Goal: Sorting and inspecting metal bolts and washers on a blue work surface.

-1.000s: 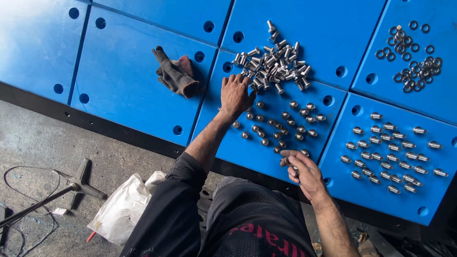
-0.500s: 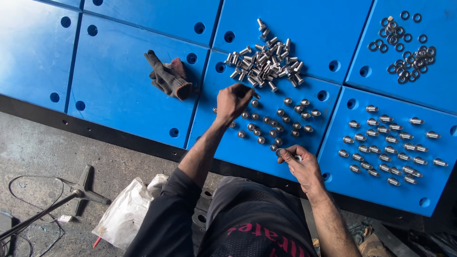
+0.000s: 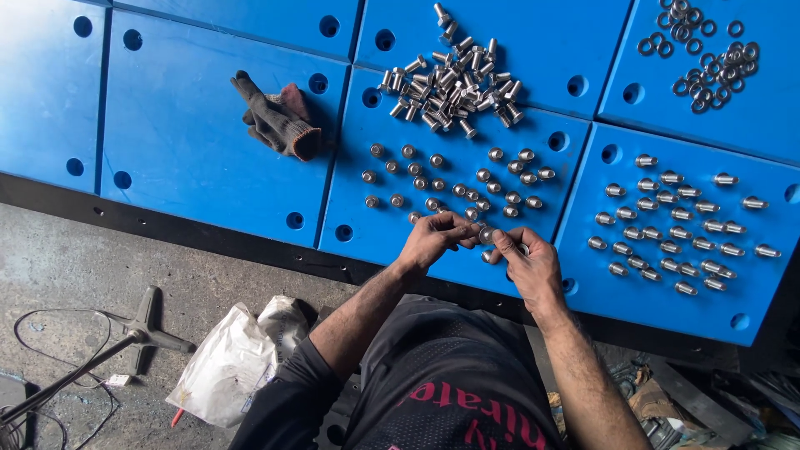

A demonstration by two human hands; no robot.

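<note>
At frame centre I see my left hand [image 3: 435, 237] and right hand [image 3: 527, 265] together pinching one small metal bolt [image 3: 487, 236]. Above them, a loose bolt pile [image 3: 454, 79] lies on the blue tabletop [image 3: 192, 158]; no containers show.

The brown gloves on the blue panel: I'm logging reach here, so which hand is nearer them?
Left. The left hand is right of and below the gloves, by the standing bolts. The right hand lies farther right, beyond the left.

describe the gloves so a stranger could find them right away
Start at the blue plastic panels with round holes. Left of the loose pile of grey metal bolts lies a crumpled pair of dark knitted gloves, the only soft fabric thing among metal parts.
</note>
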